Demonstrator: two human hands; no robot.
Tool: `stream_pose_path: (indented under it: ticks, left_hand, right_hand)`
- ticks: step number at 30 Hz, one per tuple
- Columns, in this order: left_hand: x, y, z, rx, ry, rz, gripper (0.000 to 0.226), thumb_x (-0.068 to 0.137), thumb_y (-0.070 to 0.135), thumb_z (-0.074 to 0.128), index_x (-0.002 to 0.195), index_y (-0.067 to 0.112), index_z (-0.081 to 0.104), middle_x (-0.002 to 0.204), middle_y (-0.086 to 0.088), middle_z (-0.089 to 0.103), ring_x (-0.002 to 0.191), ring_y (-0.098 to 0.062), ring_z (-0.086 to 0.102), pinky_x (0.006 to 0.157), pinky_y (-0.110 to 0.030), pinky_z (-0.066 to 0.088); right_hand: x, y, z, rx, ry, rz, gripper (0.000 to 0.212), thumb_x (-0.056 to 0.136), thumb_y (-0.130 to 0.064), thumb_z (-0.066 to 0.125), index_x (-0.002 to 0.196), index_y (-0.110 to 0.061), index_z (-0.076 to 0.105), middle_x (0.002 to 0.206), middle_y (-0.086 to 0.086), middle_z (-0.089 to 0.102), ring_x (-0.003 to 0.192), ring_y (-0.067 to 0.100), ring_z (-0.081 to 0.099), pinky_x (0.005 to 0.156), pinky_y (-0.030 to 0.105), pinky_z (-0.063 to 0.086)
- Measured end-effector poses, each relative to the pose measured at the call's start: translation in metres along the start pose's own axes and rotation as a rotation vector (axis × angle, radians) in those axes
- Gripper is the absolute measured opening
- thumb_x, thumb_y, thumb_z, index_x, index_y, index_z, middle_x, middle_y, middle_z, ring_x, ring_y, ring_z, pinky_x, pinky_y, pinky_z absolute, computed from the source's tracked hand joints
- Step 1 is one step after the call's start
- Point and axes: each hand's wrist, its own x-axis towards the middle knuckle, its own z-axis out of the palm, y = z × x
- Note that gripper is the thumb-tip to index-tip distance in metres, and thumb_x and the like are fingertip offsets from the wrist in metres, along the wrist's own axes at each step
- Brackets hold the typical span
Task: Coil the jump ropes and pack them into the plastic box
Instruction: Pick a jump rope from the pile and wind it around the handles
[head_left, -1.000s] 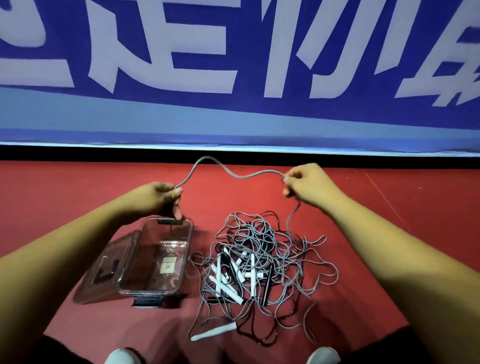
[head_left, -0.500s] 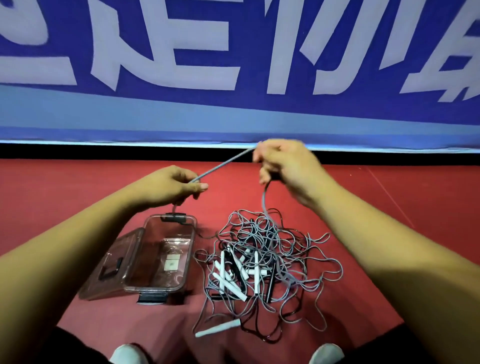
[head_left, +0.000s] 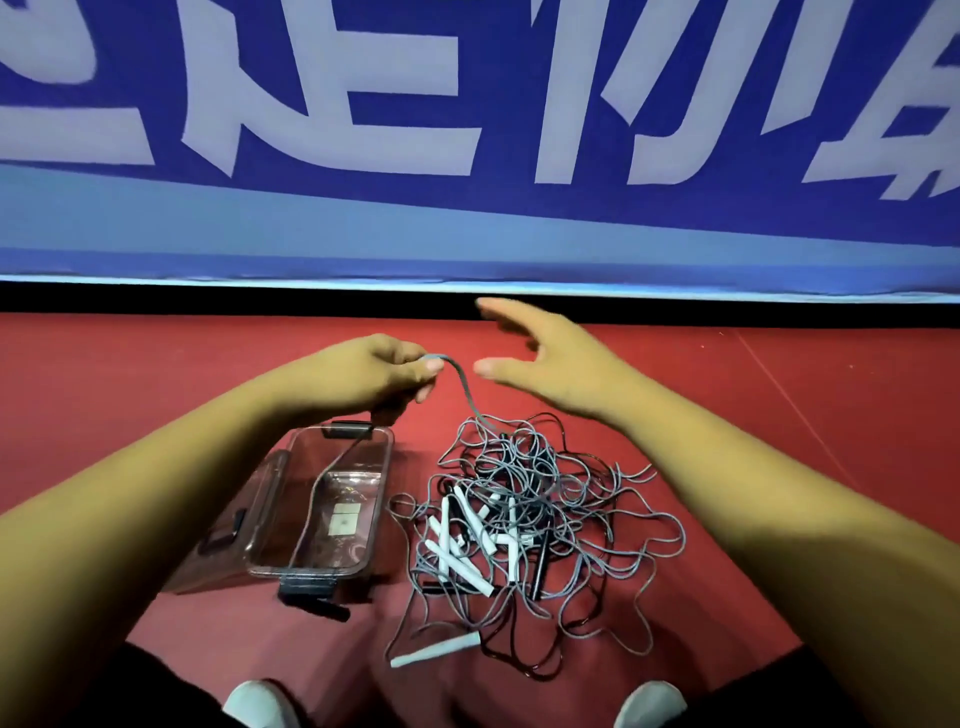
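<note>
Head view: a tangled heap of grey and black jump ropes (head_left: 519, 519) with white handles lies uncoiled on the red floor (head_left: 156, 395) beside the open clear plastic box (head_left: 379, 514), which holds no coil; its small white label (head_left: 344, 522) is illegible. Beyond, the left hand (head_left: 379, 376) pinches one grey cord (head_left: 465, 395) from the heap; the right hand (head_left: 545, 358) spreads empty. Behind, a blue banner (head_left: 519, 234) shows large white characters, cropped.

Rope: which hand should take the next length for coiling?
Right. The right hand is open beside the rope rising from the pile; the left hand is busy pinching it.
</note>
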Motion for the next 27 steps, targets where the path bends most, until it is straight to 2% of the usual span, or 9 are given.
stream_pose_path:
  ticks: [3, 5, 8, 12, 18, 21, 23, 25, 27]
  left_hand:
    - [0.002, 0.006, 0.007, -0.059, -0.043, 0.032, 0.033, 0.097, 0.031, 0.051, 0.077, 0.006, 0.055, 0.054, -0.004, 0.033, 0.048, -0.014, 0.025, 0.048, -0.024, 0.022]
    - [0.004, 0.004, 0.004, -0.056, -0.034, 0.033, 0.034, 0.09, 0.037, 0.056, 0.076, 0.006, 0.057, 0.053, -0.002, 0.034, 0.05, -0.015, 0.025, 0.049, -0.027, 0.022]
    - [0.007, -0.014, -0.009, 0.168, -0.01, -0.001, 0.03, 0.086, 0.044, 0.065, 0.075, 0.016, 0.065, 0.054, 0.0, 0.044, 0.053, -0.017, 0.037, 0.054, -0.029, 0.032]
    - [0.014, -0.059, -0.028, 0.408, 0.007, -0.174, 0.029, 0.093, 0.032, 0.066, 0.072, 0.013, 0.067, 0.052, 0.001, 0.057, 0.053, -0.017, 0.052, 0.062, -0.029, 0.045]
    - [0.004, -0.114, -0.058, 0.553, 0.145, -0.34, 0.022, 0.096, 0.024, 0.063, 0.082, 0.011, 0.073, 0.08, -0.006, 0.074, 0.074, -0.018, 0.065, 0.074, -0.027, 0.048]
    - [0.0, -0.116, -0.063, 0.516, 0.249, -0.282, 0.024, 0.099, 0.025, 0.057, 0.079, 0.018, 0.067, 0.072, 0.007, 0.065, 0.072, -0.017, 0.06, 0.063, -0.016, 0.041]
    - [0.002, -0.112, -0.059, 0.456, 0.266, -0.247, 0.026, 0.101, 0.025, 0.053, 0.083, 0.013, 0.067, 0.08, 0.0, 0.069, 0.081, -0.02, 0.063, 0.065, -0.014, 0.042]
    - [0.004, -0.102, -0.051, 0.328, 0.242, -0.204, 0.028, 0.102, 0.024, 0.051, 0.084, 0.007, 0.065, 0.087, -0.009, 0.073, 0.085, -0.025, 0.067, 0.066, -0.014, 0.046]
    - [0.005, -0.086, -0.042, 0.206, 0.169, -0.159, 0.032, 0.102, 0.026, 0.049, 0.08, 0.005, 0.059, 0.072, -0.01, 0.068, 0.076, -0.037, 0.065, 0.068, -0.026, 0.048]
  right_hand:
    - [0.001, -0.017, 0.023, 0.048, -0.143, -0.019, 0.024, 0.094, -0.026, 0.061, 0.114, -0.014, 0.067, 0.104, 0.009, 0.073, 0.079, 0.009, 0.066, 0.074, 0.025, 0.053]
    - [0.0, -0.02, 0.025, 0.113, -0.187, 0.029, 0.019, 0.099, -0.018, 0.051, 0.096, -0.006, 0.066, 0.07, 0.008, 0.069, 0.051, 0.007, 0.059, 0.049, 0.019, 0.041]
    - [0.002, -0.02, 0.014, 0.215, -0.125, 0.078, 0.026, 0.099, -0.008, 0.046, 0.076, -0.007, 0.057, 0.051, 0.002, 0.048, 0.044, 0.018, 0.06, 0.049, 0.025, 0.041]
    - [0.012, -0.009, -0.01, 0.429, 0.283, 0.129, 0.033, 0.097, -0.001, 0.043, 0.068, -0.013, 0.052, 0.048, -0.004, 0.039, 0.03, 0.01, 0.045, 0.05, 0.031, 0.043]
    - [0.014, 0.043, -0.051, 0.428, 0.821, 0.337, 0.026, 0.086, -0.011, 0.043, 0.062, -0.018, 0.052, 0.047, 0.004, 0.036, 0.027, 0.014, 0.037, 0.043, 0.027, 0.037]
    - [0.006, 0.069, -0.05, 0.175, 0.654, 0.487, 0.031, 0.09, -0.008, 0.042, 0.062, -0.014, 0.053, 0.05, 0.007, 0.045, 0.031, 0.014, 0.05, 0.042, 0.023, 0.043]
    - [0.004, 0.077, -0.042, 0.061, 0.48, 0.541, 0.03, 0.092, -0.008, 0.041, 0.066, -0.009, 0.057, 0.052, 0.009, 0.054, 0.044, 0.024, 0.062, 0.053, 0.034, 0.055]
    - [0.005, 0.076, -0.035, -0.077, 0.361, 0.548, 0.025, 0.091, -0.012, 0.046, 0.074, -0.007, 0.064, 0.064, 0.013, 0.066, 0.065, 0.032, 0.07, 0.072, 0.04, 0.058]
    - [0.006, 0.063, -0.028, -0.259, 0.278, 0.513, 0.021, 0.09, -0.015, 0.053, 0.101, -0.008, 0.07, 0.094, 0.017, 0.072, 0.097, 0.033, 0.067, 0.086, 0.033, 0.05]
